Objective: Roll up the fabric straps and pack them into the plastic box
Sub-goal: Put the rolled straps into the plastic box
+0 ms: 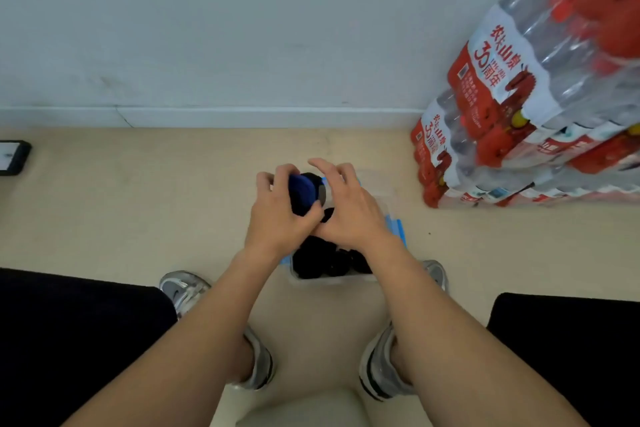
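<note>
- My left hand (277, 215) grips the rolled strap (304, 192), fingers wrapped round it, probably to keep the coil from unwinding.
- My right hand (349, 211) holds nothing; its arched fingers flank the roll, likely to steady it.
- The strap hangs above the box (330, 280) on the floor (173, 201); black rolls (322, 262) lie inside.

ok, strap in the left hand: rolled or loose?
Rolled. The strap is a compact blue-and-black coil gripped by the left hand; no loose tail shows.
</note>
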The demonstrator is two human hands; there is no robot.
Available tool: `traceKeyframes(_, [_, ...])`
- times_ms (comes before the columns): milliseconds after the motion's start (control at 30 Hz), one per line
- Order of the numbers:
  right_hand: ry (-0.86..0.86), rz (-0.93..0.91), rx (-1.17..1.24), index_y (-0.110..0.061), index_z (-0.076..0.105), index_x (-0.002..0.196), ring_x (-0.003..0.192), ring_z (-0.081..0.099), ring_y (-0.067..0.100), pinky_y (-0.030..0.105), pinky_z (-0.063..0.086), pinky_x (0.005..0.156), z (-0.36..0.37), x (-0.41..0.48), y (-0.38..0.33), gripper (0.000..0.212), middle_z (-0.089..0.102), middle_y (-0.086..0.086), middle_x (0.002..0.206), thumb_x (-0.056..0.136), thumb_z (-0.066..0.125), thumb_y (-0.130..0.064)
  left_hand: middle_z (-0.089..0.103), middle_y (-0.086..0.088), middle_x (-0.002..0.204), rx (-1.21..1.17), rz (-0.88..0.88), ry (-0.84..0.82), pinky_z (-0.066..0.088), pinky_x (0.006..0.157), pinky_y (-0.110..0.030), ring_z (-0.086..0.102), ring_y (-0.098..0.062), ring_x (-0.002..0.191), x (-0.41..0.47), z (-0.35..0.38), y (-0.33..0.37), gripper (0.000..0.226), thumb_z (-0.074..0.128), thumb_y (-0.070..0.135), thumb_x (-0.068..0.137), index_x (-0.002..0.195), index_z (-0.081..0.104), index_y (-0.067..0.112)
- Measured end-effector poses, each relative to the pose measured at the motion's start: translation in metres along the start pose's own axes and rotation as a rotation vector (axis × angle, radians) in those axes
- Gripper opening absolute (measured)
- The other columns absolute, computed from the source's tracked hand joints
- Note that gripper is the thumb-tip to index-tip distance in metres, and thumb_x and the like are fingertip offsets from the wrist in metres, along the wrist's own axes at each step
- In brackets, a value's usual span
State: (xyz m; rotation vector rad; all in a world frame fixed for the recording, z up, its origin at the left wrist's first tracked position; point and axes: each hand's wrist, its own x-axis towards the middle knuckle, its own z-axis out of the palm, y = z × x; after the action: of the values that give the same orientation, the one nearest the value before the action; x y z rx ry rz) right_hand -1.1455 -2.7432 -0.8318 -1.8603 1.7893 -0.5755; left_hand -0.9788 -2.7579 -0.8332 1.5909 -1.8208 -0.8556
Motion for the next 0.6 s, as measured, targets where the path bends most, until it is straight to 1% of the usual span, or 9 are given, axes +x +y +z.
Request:
traceKeyframes(33, [-0.006, -0.033, -0.035, -0.052, 0.034, 0.153, 0.094, 0.066, 0.024, 0.039, 0.057, 0.071, -0.006, -0.006, 0.002, 0.094, 0.043, -0.008, 0.127, 0.067, 0.071, -0.058, 0.047, 0.004, 0.119, -0.003, 0.039, -0.064, 0.051, 0.086, -0.03, 0.061, -0.016, 0.095, -0.004, 0.002, 0.007, 0.067, 0.074, 0.052, 0.075, 0.134, 0.047, 0.037])
traceKeyframes(100, [-0.009, -0.055, -0.101, -0.047, 0.043, 0.15, 0.094, 0.066, 0.024, 0.038, 0.056, 0.072, -0.017, -0.019, 0.009, 0.089, 0.046, -0.008, 0.124, 0.066, 0.065, -0.062, 0.053, 0.003, 0.119, 0.002, 0.097, -0.17, 0.05, 0.09, -0.031, 0.061, -0.016, 0.101, -0.01, 0.007, 0.014, 0.07, 0.077, 0.051, 0.077, 0.137, 0.047, 0.033])
traceKeyframes(167, [-0.014, -0.028, -0.159, -0.04, 0.052, 0.144, 0.1, 0.068, 0.024, 0.039, 0.058, 0.079, -0.023, -0.032, 0.019, 0.082, 0.053, -0.008, 0.124, 0.068, 0.068, -0.064, 0.058, 0.002, 0.119, -0.003, 0.116, -0.256, 0.052, 0.089, -0.033, 0.062, -0.017, 0.098, -0.016, 0.009, 0.016, 0.068, 0.08, 0.049, 0.082, 0.136, 0.046, 0.025])
traceKeyframes(267, [-0.008, 0.069, -0.22, -0.029, 0.054, 0.138, 0.108, 0.068, 0.025, 0.04, 0.057, 0.085, -0.024, -0.049, 0.039, 0.08, 0.061, -0.007, 0.126, 0.068, 0.077, -0.062, 0.061, 0.005, 0.11, 0.04, 0.159, -0.38, 0.054, 0.082, -0.036, 0.062, -0.014, 0.087, -0.024, 0.015, 0.014, 0.051, 0.063, 0.057, 0.092, 0.127, 0.051, 0.022])
traceKeyframes(333, [0.057, 0.138, -0.203, -0.028, 0.052, 0.133, 0.104, 0.068, 0.027, 0.038, 0.055, 0.081, -0.025, -0.058, 0.054, 0.077, 0.064, -0.006, 0.124, 0.067, 0.078, -0.058, 0.059, 0.005, 0.111, 0.166, 0.186, -0.434, 0.053, 0.085, -0.038, 0.061, -0.019, 0.098, -0.028, 0.02, 0.007, 0.041, 0.057, 0.055, 0.097, 0.12, 0.06, 0.02])
traceKeyframes(400, [0.081, 0.163, -0.219, -0.03, 0.051, 0.133, 0.105, 0.067, 0.028, 0.037, 0.052, 0.078, -0.029, -0.063, 0.068, 0.075, 0.064, -0.005, 0.124, 0.067, 0.076, -0.054, 0.059, 0.001, 0.123, 0.343, 0.211, -0.525, 0.051, 0.096, -0.041, 0.06, -0.025, 0.114, -0.03, 0.027, -0.001, 0.038, 0.06, 0.044, 0.101, 0.127, 0.065, 0.017])
traceKeyframes(467, [0.061, 0.172, -0.246, -0.031, 0.05, 0.137, 0.108, 0.065, 0.027, 0.037, 0.051, 0.079, -0.032, -0.064, 0.078, 0.077, 0.062, -0.005, 0.126, 0.067, 0.075, -0.051, 0.052, -0.002, 0.148, 0.524, 0.242, -0.654, 0.047, 0.108, -0.043, 0.055, -0.029, 0.131, -0.032, 0.033, -0.007, 0.05, 0.062, 0.042, 0.1, 0.143, 0.06, 0.017])
traceKeyframes(533, [0.032, 0.177, -0.267, -0.033, 0.049, 0.139, 0.108, 0.063, 0.026, 0.036, 0.052, 0.079, -0.032, -0.064, 0.084, 0.078, 0.06, -0.005, 0.126, 0.068, 0.075, -0.051, 0.03, -0.004, 0.172, 0.622, 0.211, -0.764, 0.041, 0.118, -0.048, 0.041, -0.032, 0.149, -0.035, 0.039, -0.011, 0.069, 0.063, 0.049, 0.099, 0.159, 0.045, 0.02])
traceKeyframes(600, [0.004, 0.181, -0.286, -0.032, 0.05, 0.138, 0.104, 0.064, 0.028, 0.036, 0.052, 0.077, -0.027, -0.064, 0.088, 0.077, 0.058, -0.003, 0.124, 0.069, 0.076, -0.051, 0.008, -0.002, 0.18, 0.655, 0.182, -0.832, 0.034, 0.124, -0.05, 0.026, -0.034, 0.159, -0.036, 0.044, -0.015, 0.083, 0.063, 0.057, 0.099, 0.168, 0.03, 0.025])
